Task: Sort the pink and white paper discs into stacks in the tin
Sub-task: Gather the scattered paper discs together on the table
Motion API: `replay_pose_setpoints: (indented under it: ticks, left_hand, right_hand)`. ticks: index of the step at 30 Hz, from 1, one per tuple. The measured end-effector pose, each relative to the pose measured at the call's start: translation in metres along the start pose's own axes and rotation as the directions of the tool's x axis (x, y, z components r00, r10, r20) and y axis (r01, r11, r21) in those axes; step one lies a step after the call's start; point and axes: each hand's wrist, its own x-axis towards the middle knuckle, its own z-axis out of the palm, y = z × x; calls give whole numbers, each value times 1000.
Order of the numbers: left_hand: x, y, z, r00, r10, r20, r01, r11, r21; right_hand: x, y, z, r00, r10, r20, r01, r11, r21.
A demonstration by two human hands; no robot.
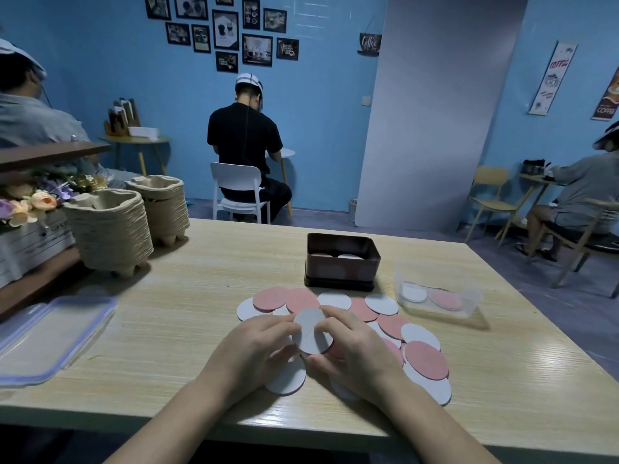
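Note:
Both my hands hold one white disc (311, 331) just above the pile. My left hand (258, 349) pinches its left edge and my right hand (355, 349) pinches its right edge. Under and around them, several pink discs (425, 360) and white discs (382, 303) lie scattered and overlapping on the wooden table. Behind the pile stands the dark rectangular tin (341, 269), open at the top. Inside it a pink stack shows on the left and a white stack (350, 256) on the right.
A clear plastic box (469, 296) right of the tin holds a white and a pink disc. Its lid (53, 333) lies at the table's left edge. Two stacks of pulp trays (110, 229) stand at the back left. People sit at other tables beyond.

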Motion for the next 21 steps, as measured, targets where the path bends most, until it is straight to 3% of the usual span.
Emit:
replay_pose_setpoints:
  ticks: [7, 13, 21]
  left_hand:
    - [-9, -11, -5, 996, -53, 66, 51, 998, 41]
    - [-17, -21, -23, 949, -198, 246, 163, 974, 157]
    - [-17, -19, -16, 946, -232, 224, 224, 973, 62]
  right_hand:
    - [-1, -3, 0, 999, -25, -44, 25, 1000, -19]
    - [-2, -5, -7, 996, -11, -85, 4, 997, -78]
    - [-8, 1, -4, 999, 9, -46, -14, 995, -104]
